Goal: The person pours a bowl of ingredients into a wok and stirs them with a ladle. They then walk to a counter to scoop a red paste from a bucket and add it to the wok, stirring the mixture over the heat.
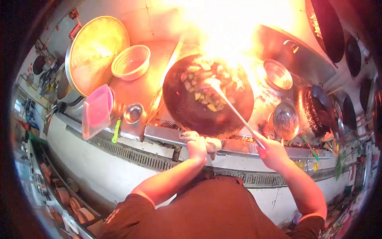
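Observation:
A large dark wok [181, 105] sits on the stove, tilted, with chopped pieces of food [213, 105] tossed toward its far side. Bright flame [234, 28] flares up behind and over its back rim. At the near rim, my left hand [195, 147] is closed on a pale cloth [213, 146]; whether the wok's handle lies inside the cloth is hidden. My right hand [274, 154] wraps round the long handle of a ladle [232, 107], whose bowl rests among the food.
Left of the wok stand a round plastic basin [131, 63], a big metal lid [97, 55], a pink plastic container [98, 107], a small metal bowl [133, 113] and a green-handled tool [116, 131]. To the right are a metal bowl [277, 75] and a mesh strainer [285, 121].

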The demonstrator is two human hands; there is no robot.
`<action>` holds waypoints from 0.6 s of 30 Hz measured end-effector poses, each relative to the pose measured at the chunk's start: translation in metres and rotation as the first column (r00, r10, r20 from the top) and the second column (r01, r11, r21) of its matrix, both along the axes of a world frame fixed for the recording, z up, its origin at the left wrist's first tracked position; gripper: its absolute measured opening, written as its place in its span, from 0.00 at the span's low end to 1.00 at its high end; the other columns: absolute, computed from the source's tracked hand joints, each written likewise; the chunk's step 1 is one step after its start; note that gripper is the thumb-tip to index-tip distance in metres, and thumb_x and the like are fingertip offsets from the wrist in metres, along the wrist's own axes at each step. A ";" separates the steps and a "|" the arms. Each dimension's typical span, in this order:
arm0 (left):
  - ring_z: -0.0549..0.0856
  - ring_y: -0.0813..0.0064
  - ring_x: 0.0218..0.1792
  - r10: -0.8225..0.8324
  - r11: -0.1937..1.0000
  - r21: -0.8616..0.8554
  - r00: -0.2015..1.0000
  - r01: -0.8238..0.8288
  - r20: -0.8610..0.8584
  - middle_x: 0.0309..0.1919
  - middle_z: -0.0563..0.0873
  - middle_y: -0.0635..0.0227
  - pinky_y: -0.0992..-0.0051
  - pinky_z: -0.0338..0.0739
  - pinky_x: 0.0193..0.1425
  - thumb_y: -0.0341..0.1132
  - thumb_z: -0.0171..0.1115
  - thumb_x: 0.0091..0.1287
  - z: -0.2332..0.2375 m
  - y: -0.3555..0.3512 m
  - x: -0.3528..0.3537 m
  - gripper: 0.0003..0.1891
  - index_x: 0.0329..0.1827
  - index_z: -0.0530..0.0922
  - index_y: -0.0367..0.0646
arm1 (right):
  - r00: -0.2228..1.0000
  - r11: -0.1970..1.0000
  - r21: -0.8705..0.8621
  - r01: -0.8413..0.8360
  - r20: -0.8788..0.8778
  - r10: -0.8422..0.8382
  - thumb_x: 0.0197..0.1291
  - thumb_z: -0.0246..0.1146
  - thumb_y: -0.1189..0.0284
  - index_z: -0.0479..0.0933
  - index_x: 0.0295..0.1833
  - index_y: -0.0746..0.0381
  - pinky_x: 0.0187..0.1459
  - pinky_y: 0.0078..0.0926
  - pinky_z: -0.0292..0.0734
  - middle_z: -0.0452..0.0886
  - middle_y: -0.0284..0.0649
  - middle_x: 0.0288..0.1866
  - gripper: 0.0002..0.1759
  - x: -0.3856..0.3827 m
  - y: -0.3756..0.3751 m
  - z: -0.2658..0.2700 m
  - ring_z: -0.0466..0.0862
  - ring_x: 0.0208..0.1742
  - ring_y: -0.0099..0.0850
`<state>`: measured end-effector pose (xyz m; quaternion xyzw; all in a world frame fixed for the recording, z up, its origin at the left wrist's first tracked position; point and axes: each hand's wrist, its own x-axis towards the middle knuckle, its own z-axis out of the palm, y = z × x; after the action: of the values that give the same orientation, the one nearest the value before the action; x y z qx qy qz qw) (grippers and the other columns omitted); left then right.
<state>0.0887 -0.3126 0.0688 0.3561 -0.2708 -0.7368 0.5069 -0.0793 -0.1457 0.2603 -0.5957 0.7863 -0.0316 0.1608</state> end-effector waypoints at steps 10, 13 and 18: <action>0.77 0.76 0.24 0.073 0.995 0.039 0.932 -0.092 0.356 0.27 0.77 0.67 0.73 0.72 0.26 0.23 0.50 0.54 -0.015 0.016 0.015 0.07 0.36 0.73 0.37 | 0.991 0.991 0.120 0.057 0.111 -0.070 0.58 0.55 0.68 0.61 0.67 0.47 0.40 0.43 0.76 0.80 0.51 0.32 0.29 -0.006 -0.014 -0.007 0.81 0.31 0.48; 0.75 0.78 0.23 0.177 0.983 0.008 0.964 -0.182 0.200 0.26 0.75 0.69 0.74 0.68 0.23 0.23 0.49 0.55 0.025 0.020 0.012 0.08 0.37 0.72 0.39 | 0.999 0.988 0.143 0.049 -0.010 -0.048 0.57 0.56 0.67 0.61 0.66 0.48 0.40 0.41 0.77 0.80 0.53 0.30 0.29 0.003 0.002 0.020 0.81 0.31 0.48; 0.76 0.76 0.24 -0.130 0.956 0.279 0.985 0.095 0.109 0.22 0.73 0.72 0.71 0.69 0.22 0.27 0.55 0.56 0.030 -0.046 -0.002 0.02 0.29 0.72 0.45 | 0.945 0.969 0.242 0.052 0.303 -0.126 0.57 0.57 0.66 0.62 0.66 0.47 0.37 0.37 0.76 0.79 0.51 0.29 0.29 -0.020 -0.012 0.041 0.81 0.30 0.45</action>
<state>0.0869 -0.3583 0.0986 0.4524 -0.2181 -0.7707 0.3921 -0.0993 -0.1577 0.3017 -0.5237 0.7751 -0.0425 0.3509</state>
